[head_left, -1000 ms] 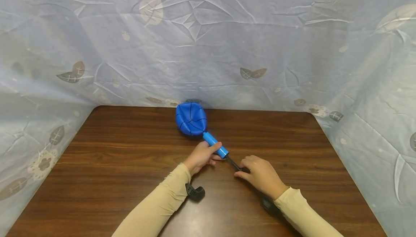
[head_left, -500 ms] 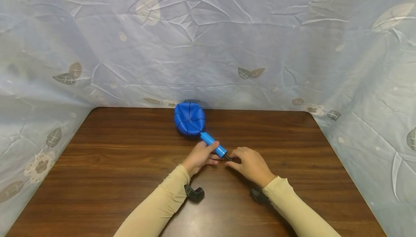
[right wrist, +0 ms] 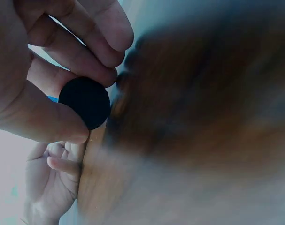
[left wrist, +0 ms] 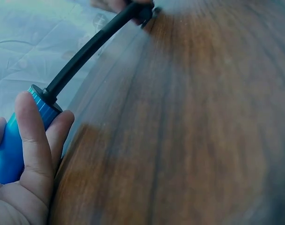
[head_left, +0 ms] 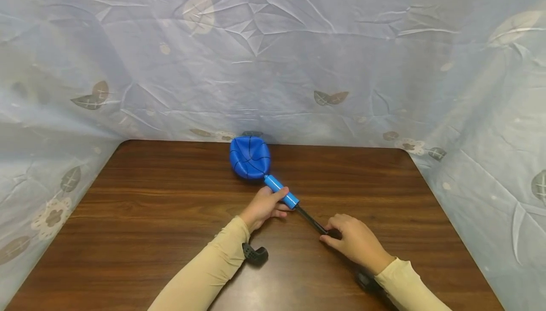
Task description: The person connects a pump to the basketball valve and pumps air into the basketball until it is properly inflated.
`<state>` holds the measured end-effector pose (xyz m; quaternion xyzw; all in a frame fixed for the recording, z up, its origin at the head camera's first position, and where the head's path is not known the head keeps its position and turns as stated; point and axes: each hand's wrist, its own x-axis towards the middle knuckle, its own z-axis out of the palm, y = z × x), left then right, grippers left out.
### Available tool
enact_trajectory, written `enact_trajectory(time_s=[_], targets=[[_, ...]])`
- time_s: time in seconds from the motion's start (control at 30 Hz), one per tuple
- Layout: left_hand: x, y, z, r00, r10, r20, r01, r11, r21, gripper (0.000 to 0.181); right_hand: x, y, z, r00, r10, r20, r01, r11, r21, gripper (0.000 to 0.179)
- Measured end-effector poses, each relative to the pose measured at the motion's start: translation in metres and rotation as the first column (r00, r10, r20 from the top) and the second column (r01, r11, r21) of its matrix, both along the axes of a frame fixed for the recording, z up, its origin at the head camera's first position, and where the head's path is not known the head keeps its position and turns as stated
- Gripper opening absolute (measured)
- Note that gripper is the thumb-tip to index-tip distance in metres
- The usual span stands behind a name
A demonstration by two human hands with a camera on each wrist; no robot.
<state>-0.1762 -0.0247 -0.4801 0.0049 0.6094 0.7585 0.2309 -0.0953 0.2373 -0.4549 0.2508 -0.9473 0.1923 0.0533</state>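
A dented, soft-looking blue ball (head_left: 250, 157) with black seam lines lies near the back of the table. The nozzle end of a light blue hand pump (head_left: 275, 184) meets the ball's lower right side. My left hand (head_left: 265, 206) grips the pump's barrel, thumb on top and fingers beneath. From the barrel a long black rod (left wrist: 81, 58) is drawn well out in the left wrist view. At its end my right hand (head_left: 356, 240) pinches the black handle (right wrist: 84, 103), whose round end shows between thumb and fingers in the right wrist view.
The brown wood-grain table (head_left: 170, 197) has rounded back corners. Pale blue patterned cloth (head_left: 273, 64) hangs close behind it and along both sides. A black wrist device (head_left: 256, 254) sits at the left sleeve's cuff, and another dark one (head_left: 366, 280) lies under the right cuff.
My right hand pushed the rod nearly into the barrel by half a second ago, and now has it drawn out farther than at first. My left hand and the ball stay about in place.
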Motion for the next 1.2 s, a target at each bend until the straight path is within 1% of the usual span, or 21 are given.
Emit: enact_trajectory(time_s=[0.1, 0.2, 0.3, 0.43, 0.5, 0.53, 0.6, 0.73, 0.83, 0.93, 1.03, 1.2], targets=[[0.000, 0.000, 0.001, 1.000, -0.005, -0.002, 0.005, 1.000, 0.001, 0.044, 0.004, 0.006, 0.001, 1.000, -0.006, 0.001, 0.006, 1.000, 0.000, 0.017], [0.001, 0.001, 0.001, 1.000, -0.001, 0.001, 0.001, 1.000, -0.003, 0.043, 0.003, 0.004, 0.001, 1.000, 0.000, -0.030, 0.000, 1.000, 0.008, 0.019], [0.001, 0.002, 0.001, 1.000, 0.006, 0.000, -0.006, 1.000, -0.029, 0.040, -0.005, -0.006, 0.000, 0.995, 0.050, -0.081, -0.048, 0.998, 0.037, 0.023], [0.001, 0.004, 0.001, 1.000, -0.008, -0.017, 0.007, 0.996, -0.087, 0.040, -0.018, -0.024, 0.001, 0.977, 0.148, -0.155, -0.135, 0.987, 0.090, 0.026], [0.000, 0.005, 0.002, 1.000, -0.011, -0.021, 0.008, 0.994, -0.107, 0.041, -0.026, -0.032, 0.002, 0.971, 0.163, -0.173, -0.149, 0.985, 0.092, 0.027], [0.000, 0.005, 0.002, 1.000, -0.010, -0.020, 0.007, 0.994, -0.111, 0.041, -0.030, -0.036, 0.003, 0.971, 0.164, -0.176, -0.151, 0.985, 0.086, 0.028], [0.001, 0.004, 0.003, 1.000, -0.003, -0.016, 0.002, 0.994, -0.113, 0.041, -0.039, -0.042, 0.005, 0.976, 0.153, -0.156, -0.146, 0.988, 0.059, 0.026], [0.001, 0.003, 0.005, 1.000, 0.002, -0.003, -0.002, 0.996, -0.094, 0.040, -0.050, -0.050, 0.005, 0.988, 0.127, -0.090, -0.127, 0.992, 0.010, 0.024], [0.001, 0.001, 0.005, 1.000, 0.004, 0.009, -0.003, 0.998, -0.067, 0.039, -0.050, -0.052, 0.004, 0.996, 0.083, -0.038, -0.083, 0.997, 0.004, 0.024], [0.002, 0.000, 0.005, 1.000, 0.006, 0.006, -0.006, 0.999, -0.047, 0.040, -0.046, -0.052, 0.005, 0.999, 0.052, -0.006, -0.052, 0.999, 0.011, 0.025], [0.002, 0.000, 0.004, 1.000, 0.005, 0.008, -0.004, 0.999, -0.038, 0.038, -0.039, -0.049, 0.008, 0.999, 0.049, 0.005, -0.049, 0.999, 0.021, 0.020], [0.002, -0.001, 0.005, 1.000, -0.011, 0.011, 0.011, 0.999, -0.037, 0.039, -0.024, -0.039, 0.011, 0.998, 0.047, 0.033, -0.048, 0.999, 0.020, 0.019]])
